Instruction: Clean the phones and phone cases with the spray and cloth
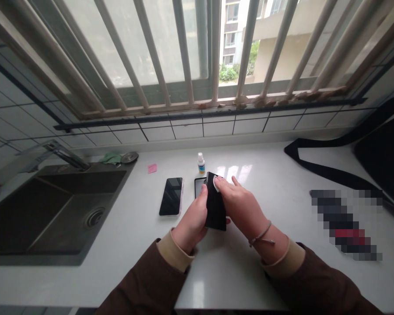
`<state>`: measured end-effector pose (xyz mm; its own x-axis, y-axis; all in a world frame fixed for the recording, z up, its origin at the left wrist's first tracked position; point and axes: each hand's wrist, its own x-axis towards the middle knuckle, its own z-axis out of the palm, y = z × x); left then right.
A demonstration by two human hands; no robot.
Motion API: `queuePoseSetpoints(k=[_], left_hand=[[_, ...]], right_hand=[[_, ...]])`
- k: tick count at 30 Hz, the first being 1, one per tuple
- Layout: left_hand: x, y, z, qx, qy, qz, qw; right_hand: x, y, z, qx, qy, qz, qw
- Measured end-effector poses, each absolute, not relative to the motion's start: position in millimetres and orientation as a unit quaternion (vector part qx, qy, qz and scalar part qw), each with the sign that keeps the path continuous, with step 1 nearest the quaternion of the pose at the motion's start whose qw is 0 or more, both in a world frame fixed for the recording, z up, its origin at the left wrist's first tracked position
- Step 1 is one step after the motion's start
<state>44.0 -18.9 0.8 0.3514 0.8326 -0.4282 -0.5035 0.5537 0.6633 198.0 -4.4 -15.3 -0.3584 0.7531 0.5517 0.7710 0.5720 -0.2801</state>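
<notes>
My left hand (193,216) is closed around the left edge of a black phone (216,212), which is held tilted above the counter. With its fingers pressed on the upper part of the phone, my right hand (241,199) holds a small white wipe (216,183) against the surface. Partly hidden behind the phone lies a dark-rimmed phone case (198,187). Just beyond stands a small white spray bottle (201,164) with a blue and yellow label. A second phone (171,197) lies screen up to the left.
A dark sink (65,210) with a chrome faucet (65,155) occupies the left. Near its corner are a green cloth (110,158) and a metal strainer (129,157). A pink note (152,168) lies behind the second phone. On the right are a black strap (318,168) and a pixelated item (346,225).
</notes>
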Motion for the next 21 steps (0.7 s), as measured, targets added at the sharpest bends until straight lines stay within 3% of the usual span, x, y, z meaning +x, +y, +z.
queuePoseSetpoints(k=[5,15,21], left_hand=[[44,-18,3,0.214,0.384,0.417,0.795],[28,7,9,0.149,0.397,0.564,0.708],[29,6,10,0.172,0.37,0.571,0.712]], right_hand=[[194,-3,-18,-0.477,-0.794,0.02,0.376],[184,-21,-1,-0.233,-0.892,0.083,0.379],[189,-13,-6,-0.306,-0.885,0.031,0.35]])
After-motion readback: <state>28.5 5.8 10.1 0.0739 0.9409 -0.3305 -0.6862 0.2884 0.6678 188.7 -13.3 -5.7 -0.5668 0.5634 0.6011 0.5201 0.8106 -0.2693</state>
